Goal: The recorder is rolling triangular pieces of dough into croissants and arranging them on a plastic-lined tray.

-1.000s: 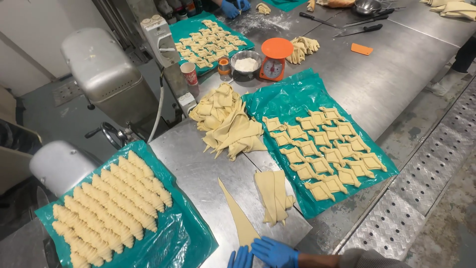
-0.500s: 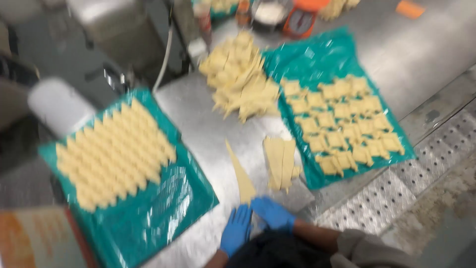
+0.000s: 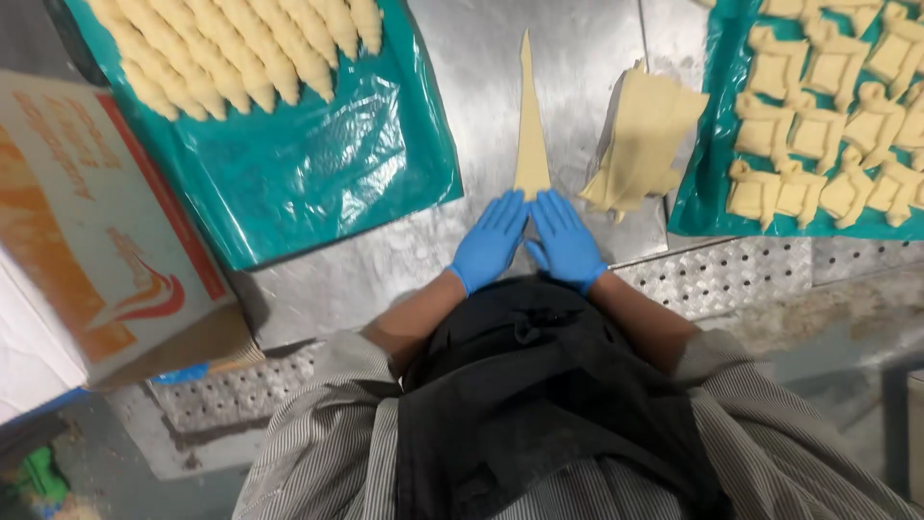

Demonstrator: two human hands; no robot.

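Both hands (image 3: 527, 241) now flat at dough triangle (image 3: 530, 135) base.

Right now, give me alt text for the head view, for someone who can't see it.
Two blue-gloved hands, left and right, press the wide end of a dough triangle on a steel table. Rolled croissants lie on a teal sheet beside it.

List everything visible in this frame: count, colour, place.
Dough triangle: one, pale yellow, on the steel table, wide end at the fingertips.
Cut dough pile: one stack, pale yellow, right of the triangle.
Rolled croissants: many, pale, on teal sheet, upper left.
Folded pastries: many, pale, on teal sheet, upper right.
Cardboard box: one, white and orange, left edge.
Left hand: blue glove, flat by the triangle's base.
Right hand: blue glove, likewise.
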